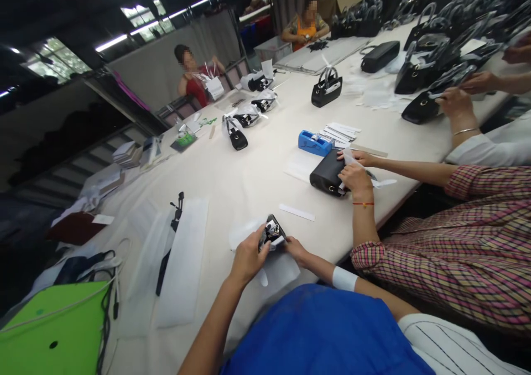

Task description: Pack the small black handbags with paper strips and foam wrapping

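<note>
A small black handbag lies on the table in front of me, its opening turned up and showing black and white bits inside. My left hand wraps around the left side of this bag, thumb near the opening. At its lower right corner, the fingers of my right hand press on the edge, partly hidden. Thin white wrapping sheet spreads beneath the bag and toward me. Just beyond is a white paper strip. To the left, a black strap rests beside a white foam sheet.
On my right, a co-worker in a plaid shirt handles a black bag beside a blue tape dispenser. Several wrapped handbags stand farther off. A bright green box with cables occupies the near left. Other people sit across.
</note>
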Demonstrator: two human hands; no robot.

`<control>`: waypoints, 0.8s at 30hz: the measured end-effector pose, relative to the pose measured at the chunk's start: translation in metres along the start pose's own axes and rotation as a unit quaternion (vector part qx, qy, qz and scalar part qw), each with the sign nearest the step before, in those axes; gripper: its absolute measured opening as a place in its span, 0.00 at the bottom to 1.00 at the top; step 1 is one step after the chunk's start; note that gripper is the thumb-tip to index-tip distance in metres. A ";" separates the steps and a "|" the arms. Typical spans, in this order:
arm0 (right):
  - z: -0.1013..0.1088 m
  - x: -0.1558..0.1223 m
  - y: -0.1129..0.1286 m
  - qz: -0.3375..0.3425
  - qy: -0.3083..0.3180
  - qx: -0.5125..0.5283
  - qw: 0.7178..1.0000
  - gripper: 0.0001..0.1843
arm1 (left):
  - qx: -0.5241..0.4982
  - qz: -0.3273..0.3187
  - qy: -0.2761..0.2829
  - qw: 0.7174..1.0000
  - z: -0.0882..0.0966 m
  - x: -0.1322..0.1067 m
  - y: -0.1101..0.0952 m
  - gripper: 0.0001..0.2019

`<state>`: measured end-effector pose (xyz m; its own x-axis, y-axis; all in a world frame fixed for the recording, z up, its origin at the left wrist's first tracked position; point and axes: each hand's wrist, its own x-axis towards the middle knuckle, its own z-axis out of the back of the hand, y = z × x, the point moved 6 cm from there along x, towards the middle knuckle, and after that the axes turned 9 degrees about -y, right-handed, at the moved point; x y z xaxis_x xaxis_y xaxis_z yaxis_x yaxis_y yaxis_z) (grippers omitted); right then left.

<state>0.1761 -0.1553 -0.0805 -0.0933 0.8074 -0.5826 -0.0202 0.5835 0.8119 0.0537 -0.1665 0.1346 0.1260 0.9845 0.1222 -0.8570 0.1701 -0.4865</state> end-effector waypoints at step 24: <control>-0.038 -0.034 0.183 0.452 0.297 -0.331 0.773 0.25 | 0.112 -0.050 -0.149 0.981 -0.013 -0.090 -0.009 0.34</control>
<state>0.1374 -0.0793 0.0893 -0.8041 0.5614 0.1957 -0.1659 -0.5279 0.8329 0.0563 -0.2565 0.1167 0.0921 0.9016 0.4226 -0.9400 0.2187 -0.2619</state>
